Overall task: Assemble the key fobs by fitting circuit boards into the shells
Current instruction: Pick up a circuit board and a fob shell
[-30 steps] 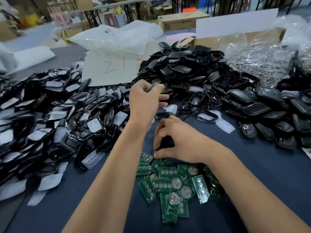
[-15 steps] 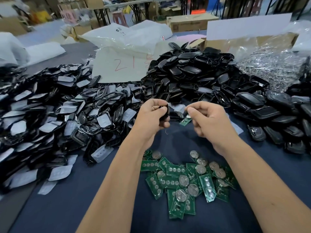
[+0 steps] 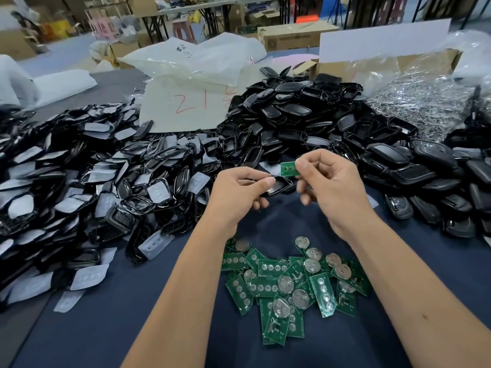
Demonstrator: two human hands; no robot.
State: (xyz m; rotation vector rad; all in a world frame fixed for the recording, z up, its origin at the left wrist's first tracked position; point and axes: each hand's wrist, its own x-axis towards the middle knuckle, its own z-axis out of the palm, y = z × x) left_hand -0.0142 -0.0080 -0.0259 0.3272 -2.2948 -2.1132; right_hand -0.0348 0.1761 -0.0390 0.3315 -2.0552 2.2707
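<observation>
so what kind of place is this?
Likely a small assembly workshop or warehouse floor: bulk heaps of black shells, a pile of loose circuit boards on the cloth-covered table, cardboard boxes behind.

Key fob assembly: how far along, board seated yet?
Not yet. The left hand holds an open black plastic shell; the right hand pinches a small green circuit board just above it, not in it. A pile of green boards with coin cells and heaps of black shells remain. No finished fobs can be told apart.
</observation>
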